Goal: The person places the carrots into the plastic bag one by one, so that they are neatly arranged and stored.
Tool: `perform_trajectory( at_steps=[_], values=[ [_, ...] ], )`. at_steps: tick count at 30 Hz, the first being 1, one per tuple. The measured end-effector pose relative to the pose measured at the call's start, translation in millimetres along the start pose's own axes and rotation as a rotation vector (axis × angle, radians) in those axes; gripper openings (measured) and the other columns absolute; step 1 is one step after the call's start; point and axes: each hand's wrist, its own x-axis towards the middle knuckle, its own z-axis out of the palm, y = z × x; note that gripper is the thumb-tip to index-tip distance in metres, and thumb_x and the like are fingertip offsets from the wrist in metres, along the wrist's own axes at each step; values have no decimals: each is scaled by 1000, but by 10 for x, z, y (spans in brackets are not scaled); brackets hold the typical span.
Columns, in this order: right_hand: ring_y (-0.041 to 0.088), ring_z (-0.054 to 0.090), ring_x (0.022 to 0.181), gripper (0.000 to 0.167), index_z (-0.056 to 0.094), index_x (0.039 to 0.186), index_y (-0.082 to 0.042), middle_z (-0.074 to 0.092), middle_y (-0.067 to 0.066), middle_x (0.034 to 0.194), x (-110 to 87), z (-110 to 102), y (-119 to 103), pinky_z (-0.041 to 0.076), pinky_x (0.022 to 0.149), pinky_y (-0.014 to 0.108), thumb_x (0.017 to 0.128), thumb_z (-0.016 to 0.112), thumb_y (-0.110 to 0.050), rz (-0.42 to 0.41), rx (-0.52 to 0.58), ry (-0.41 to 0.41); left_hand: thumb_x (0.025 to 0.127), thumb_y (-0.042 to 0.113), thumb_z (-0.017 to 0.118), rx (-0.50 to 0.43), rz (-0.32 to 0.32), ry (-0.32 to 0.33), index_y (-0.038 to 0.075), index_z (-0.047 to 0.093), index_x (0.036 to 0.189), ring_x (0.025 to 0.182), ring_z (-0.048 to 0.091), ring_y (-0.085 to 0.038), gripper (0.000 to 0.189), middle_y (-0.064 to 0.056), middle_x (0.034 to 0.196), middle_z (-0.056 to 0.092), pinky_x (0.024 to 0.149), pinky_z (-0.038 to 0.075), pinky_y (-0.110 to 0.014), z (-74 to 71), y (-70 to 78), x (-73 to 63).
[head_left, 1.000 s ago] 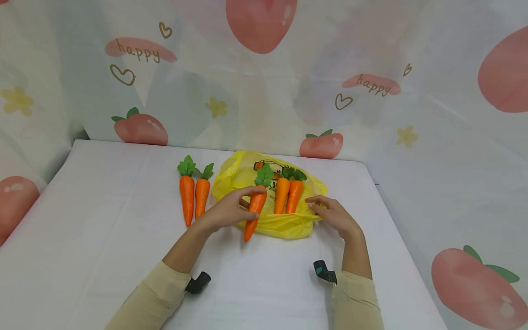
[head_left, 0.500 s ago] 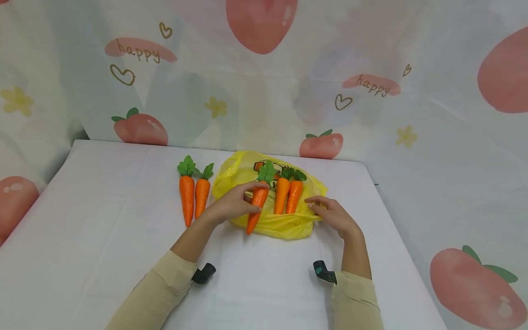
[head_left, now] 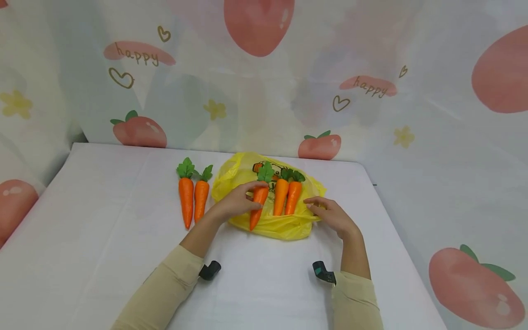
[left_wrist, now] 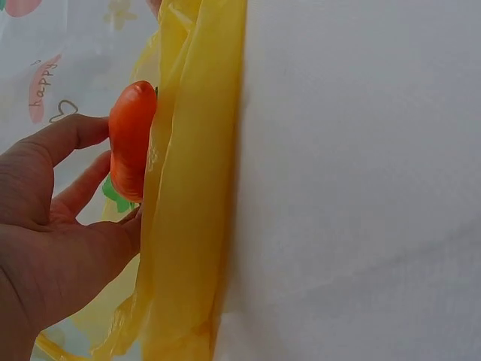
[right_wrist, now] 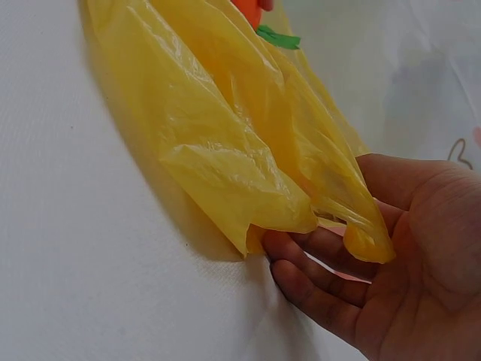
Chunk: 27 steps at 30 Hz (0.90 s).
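My left hand (head_left: 239, 200) pinches an orange toy carrot (head_left: 259, 197) with green leaves between thumb and fingers. It holds the carrot tip-down over the front part of a yellow plastic bag (head_left: 284, 227). In the left wrist view the carrot's tip end (left_wrist: 132, 139) is right at the bag's raised edge. Two more carrots (head_left: 281, 198) lie in the bag's mouth, their lower ends hidden by the front fold. My right hand (head_left: 333, 216) holds the bag's right edge; in the right wrist view its fingers (right_wrist: 316, 282) curl under the yellow plastic.
Two carrots (head_left: 186, 201) lie side by side on the white tablecloth (head_left: 123, 220) left of the bag, one tip partly hidden behind the left forearm. A printed cloth backdrop (head_left: 264, 101) stands behind the table. Black wrist cameras (head_left: 210, 270) jut from both sleeves.
My left hand has moved the pinched carrot slightly away from me and to the right, so more of it is over the bag. The right hand stays at the bag's edge.
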Motion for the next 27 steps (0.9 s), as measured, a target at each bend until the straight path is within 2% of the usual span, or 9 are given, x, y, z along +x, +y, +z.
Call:
perform_trajectory(
  at_steps=[8, 16, 27],
  values=[
    [28, 53, 108, 42, 63, 139, -6, 60, 14, 128, -1, 1, -5, 46, 96, 42, 108, 55, -33, 0, -2, 4, 95, 8, 70, 35, 0, -13, 22, 55, 151, 129, 50, -32, 60, -8, 152, 47, 97, 51, -44, 50, 71, 109],
    [29, 53, 110, 42, 62, 139, -4, 59, 15, 133, -7, 1, -6, 44, 99, 46, 108, 55, -31, -23, 4, 0, 95, 7, 70, 40, -18, -12, 20, 55, 151, 131, 47, -34, 59, -12, 150, 47, 103, 46, -49, 70, 63, 225],
    [31, 51, 116, 41, 63, 138, -4, 56, 17, 141, -13, -9, -3, 41, 106, 54, 108, 54, -30, -40, 7, -2, 95, 7, 72, 37, -16, -8, 21, 56, 149, 124, 49, -32, 58, -14, 143, 50, 100, 48, -45, 100, 32, 340]
  ],
)
